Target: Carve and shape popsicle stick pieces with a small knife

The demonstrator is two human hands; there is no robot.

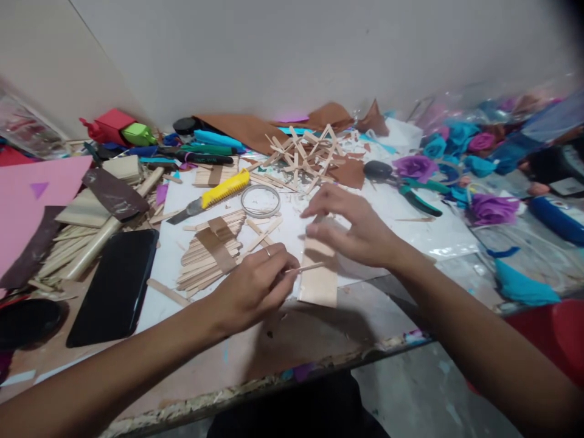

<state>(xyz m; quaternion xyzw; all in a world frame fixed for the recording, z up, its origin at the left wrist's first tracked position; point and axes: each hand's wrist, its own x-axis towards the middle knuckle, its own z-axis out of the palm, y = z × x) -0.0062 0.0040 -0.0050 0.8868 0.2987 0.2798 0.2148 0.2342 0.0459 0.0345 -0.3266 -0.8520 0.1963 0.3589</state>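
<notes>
Two bare hands work at the middle of a cluttered craft bench [319, 340], seen from above. At far left lie a pink paper sheet [41, 194] and a flat black phone [116, 286]; further in, a loose stack of pale wooden craft sticks [212, 249] and a yellow-handled utility knife [214, 198]. The left hand [253, 289] has its fingers [285, 271] pinched narrowly on a thin wooden stick [306, 267], whose long axis runs left to right, tip pointing right. Just beside that tip lies a flat panel of pale glued sticks [319, 283], its long axis running away from the person. The right hand [360, 228] rests on the panel's far end, fingers curled, pressing it down. Purple and blue paper flowers [438, 161] lie at far right.
</notes>
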